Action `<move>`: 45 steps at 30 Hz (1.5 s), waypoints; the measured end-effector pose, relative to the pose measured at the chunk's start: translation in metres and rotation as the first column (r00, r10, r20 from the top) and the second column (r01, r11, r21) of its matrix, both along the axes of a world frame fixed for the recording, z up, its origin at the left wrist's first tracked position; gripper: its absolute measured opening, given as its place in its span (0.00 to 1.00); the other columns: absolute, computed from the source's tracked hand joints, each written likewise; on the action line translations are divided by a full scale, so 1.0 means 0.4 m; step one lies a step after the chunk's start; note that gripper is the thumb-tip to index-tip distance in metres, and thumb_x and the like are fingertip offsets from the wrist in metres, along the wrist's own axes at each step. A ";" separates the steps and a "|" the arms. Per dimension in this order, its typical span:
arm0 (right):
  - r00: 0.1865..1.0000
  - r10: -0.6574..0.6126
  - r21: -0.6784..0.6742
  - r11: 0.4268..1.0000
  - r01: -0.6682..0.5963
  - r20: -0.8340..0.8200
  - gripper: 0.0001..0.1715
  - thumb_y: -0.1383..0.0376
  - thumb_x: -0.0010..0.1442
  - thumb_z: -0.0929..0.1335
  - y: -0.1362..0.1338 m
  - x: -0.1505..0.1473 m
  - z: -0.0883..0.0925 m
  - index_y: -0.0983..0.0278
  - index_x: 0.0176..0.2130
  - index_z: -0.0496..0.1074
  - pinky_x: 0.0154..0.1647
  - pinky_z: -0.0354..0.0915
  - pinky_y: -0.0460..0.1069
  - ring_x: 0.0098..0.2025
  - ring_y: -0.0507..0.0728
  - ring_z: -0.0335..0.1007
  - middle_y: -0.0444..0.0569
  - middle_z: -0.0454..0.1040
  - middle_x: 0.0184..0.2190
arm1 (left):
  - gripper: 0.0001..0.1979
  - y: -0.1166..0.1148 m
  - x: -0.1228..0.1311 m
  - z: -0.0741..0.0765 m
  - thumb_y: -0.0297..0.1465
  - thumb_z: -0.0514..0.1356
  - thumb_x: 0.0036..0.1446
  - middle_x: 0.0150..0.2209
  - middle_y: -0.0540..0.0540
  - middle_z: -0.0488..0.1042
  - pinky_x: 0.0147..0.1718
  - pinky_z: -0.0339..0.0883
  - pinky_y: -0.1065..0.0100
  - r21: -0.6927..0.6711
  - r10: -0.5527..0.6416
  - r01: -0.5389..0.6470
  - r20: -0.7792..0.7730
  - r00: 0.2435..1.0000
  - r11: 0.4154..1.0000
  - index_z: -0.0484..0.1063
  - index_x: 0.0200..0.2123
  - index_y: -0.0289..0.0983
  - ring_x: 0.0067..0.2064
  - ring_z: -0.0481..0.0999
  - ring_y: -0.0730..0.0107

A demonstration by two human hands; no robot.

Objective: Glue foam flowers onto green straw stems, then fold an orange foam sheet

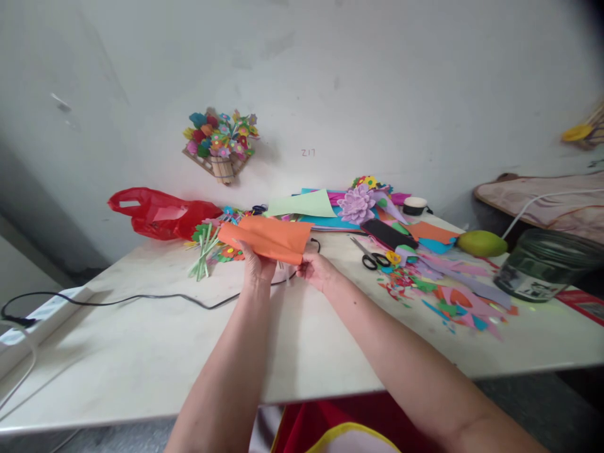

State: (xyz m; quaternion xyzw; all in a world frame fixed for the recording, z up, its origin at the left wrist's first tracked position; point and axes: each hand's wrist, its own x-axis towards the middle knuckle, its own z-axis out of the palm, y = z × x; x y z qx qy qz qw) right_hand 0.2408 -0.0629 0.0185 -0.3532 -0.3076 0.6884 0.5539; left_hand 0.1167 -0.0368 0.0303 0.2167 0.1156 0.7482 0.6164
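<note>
An orange craft sheet (274, 236), slightly creased, is held up above the table between both hands. My left hand (257, 264) grips its lower left part, the fingers partly hidden behind it. At the lower right corner, my right hand (315, 270) pinches the sheet. Pale green stems (205, 251) and small foam flowers (230, 253) lie just left of the sheet. Black-handled scissors (372, 258) rest partly open to the right of my right hand.
A red plastic bag (165, 214) sits at the back left. A black cable (179, 297) runs to a power strip (42, 321). Coloured scraps (453, 302), a glass jar (542, 267) and a yellow-green fruit (481, 243) occupy the right side. Coloured sheets (302, 204) lie by the wall.
</note>
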 end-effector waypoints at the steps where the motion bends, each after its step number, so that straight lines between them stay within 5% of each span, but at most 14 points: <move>1: 1.000 0.007 -0.014 1.000 -0.007 -0.020 0.06 0.76 0.41 0.63 0.000 0.001 0.000 0.68 0.23 0.67 0.14 0.58 0.42 0.15 0.48 0.58 0.43 0.64 0.12 | 0.26 0.001 0.000 -0.001 0.54 0.55 0.49 0.44 0.43 0.75 0.48 0.66 0.62 -0.003 0.009 -0.009 -0.006 1.000 1.000 0.71 0.42 0.40 0.52 0.70 0.60; 5: 0.999 0.022 -0.042 0.999 -0.024 -0.049 0.06 0.75 0.40 0.63 0.000 0.006 0.004 0.69 0.23 0.68 0.13 0.58 0.42 0.15 0.47 0.58 0.43 0.64 0.13 | 0.22 0.006 -0.007 -0.004 0.50 0.55 0.52 0.41 0.42 0.75 0.48 0.65 0.61 0.004 -0.008 0.008 0.000 1.000 1.000 0.71 0.40 0.38 0.50 0.72 0.60; 9: 0.990 -0.019 0.016 1.000 0.017 0.139 0.05 0.75 0.38 0.63 0.004 0.007 0.002 0.67 0.20 0.65 0.12 0.57 0.42 0.13 0.48 0.56 0.42 0.62 0.09 | 0.11 0.021 -0.020 -0.009 0.36 0.56 0.56 0.37 0.44 0.76 0.50 0.64 0.62 -0.170 0.062 -0.054 0.044 0.997 0.984 0.69 0.40 0.37 0.46 0.74 0.63; 15: 0.977 -0.035 0.001 0.999 0.035 0.212 0.05 0.74 0.38 0.64 0.006 0.003 -0.004 0.68 0.23 0.68 0.13 0.60 0.43 0.15 0.49 0.60 0.45 0.67 0.13 | 0.20 0.033 -0.025 -0.012 0.30 0.52 0.56 0.43 0.42 0.74 0.50 0.65 0.63 -0.332 0.094 -0.096 -0.024 0.995 0.938 0.61 0.53 0.36 0.49 0.73 0.63; 20: 0.975 -0.068 -0.016 0.997 0.073 0.211 0.05 0.75 0.40 0.65 -0.001 -0.001 0.001 0.69 0.23 0.68 0.14 0.63 0.44 0.18 0.51 0.65 0.48 0.70 0.16 | 0.20 0.026 -0.015 0.002 0.28 0.50 0.57 0.46 0.43 0.72 0.49 0.65 0.66 -0.506 0.137 -0.150 -0.064 0.989 0.849 0.59 0.54 0.39 0.51 0.71 0.65; 23: 0.983 -0.092 -0.063 0.993 0.103 0.157 0.04 0.75 0.41 0.64 -0.002 -0.003 0.002 0.69 0.23 0.68 0.15 0.64 0.44 0.16 0.51 0.64 0.47 0.68 0.13 | 0.13 0.020 -0.012 0.008 0.32 0.53 0.58 0.43 0.45 0.74 0.48 0.66 0.65 -0.443 0.171 -0.168 -0.035 0.985 0.881 0.65 0.47 0.39 0.49 0.72 0.65; 26: 0.996 -0.078 -0.105 0.991 0.083 0.044 0.05 0.75 0.42 0.63 0.001 -0.003 -0.001 0.69 0.22 0.68 0.17 0.64 0.44 0.16 0.50 0.63 0.47 0.67 0.12 | 0.11 0.011 -0.015 0.011 0.38 0.56 0.56 0.36 0.46 0.75 0.46 0.68 0.62 -0.210 0.107 -0.097 0.038 0.994 0.973 0.69 0.38 0.38 0.44 0.75 0.63; 29: 0.997 -0.072 -0.123 0.990 0.066 -0.039 0.06 0.75 0.44 0.63 0.005 0.003 -0.001 0.68 0.23 0.68 0.17 0.64 0.43 0.15 0.49 0.61 0.46 0.66 0.12 | 0.10 0.003 -0.021 0.012 0.39 0.57 0.55 0.32 0.46 0.76 0.42 0.69 0.63 -0.071 0.065 -0.061 0.062 0.996 0.996 0.70 0.35 0.38 0.38 0.76 0.65; 38: 0.995 -0.101 -0.107 0.989 0.101 0.005 0.08 0.76 0.45 0.61 0.014 0.048 0.023 0.68 0.22 0.67 0.15 0.62 0.43 0.15 0.48 0.59 0.44 0.65 0.12 | 0.18 0.027 -0.068 0.004 0.34 0.66 0.45 0.34 0.53 0.73 0.37 0.72 0.65 -0.067 0.274 -0.294 -0.211 0.938 0.954 0.66 0.41 0.44 0.34 0.76 0.72; 45: 0.988 -0.155 -0.045 0.987 0.155 -0.002 0.08 0.76 0.48 0.62 0.030 0.082 0.016 0.70 0.24 0.69 0.15 0.62 0.43 0.15 0.48 0.59 0.45 0.66 0.13 | 0.21 0.039 -0.093 -0.007 0.42 0.66 0.42 0.38 0.43 0.72 0.32 0.74 0.63 -0.142 0.315 -0.426 -0.476 0.821 0.893 0.65 0.35 0.36 0.37 0.76 0.66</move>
